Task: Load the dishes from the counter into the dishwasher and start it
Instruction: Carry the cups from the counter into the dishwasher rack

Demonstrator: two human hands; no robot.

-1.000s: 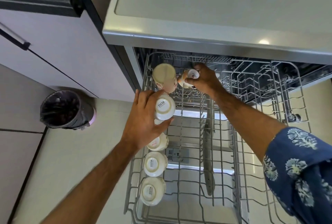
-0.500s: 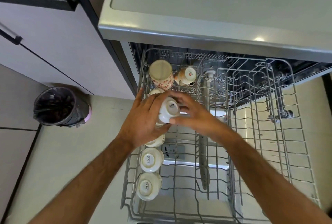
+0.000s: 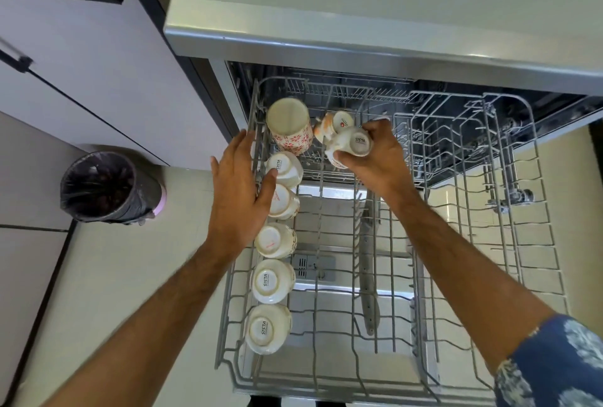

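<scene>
Pale tiled floor lying lower left, bin standing left, right hand gripping upturned cup base-up over rack, left hand hovering open-fingered.

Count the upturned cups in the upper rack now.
8: five small cups along the left edge, tall floral cup at back, orange-patterned cup beside it, one in the right hand. None evidently hidden.

Left hand hides part of two cups; right fingers cover the held cup's side; rack's near edge is cut off.
</scene>
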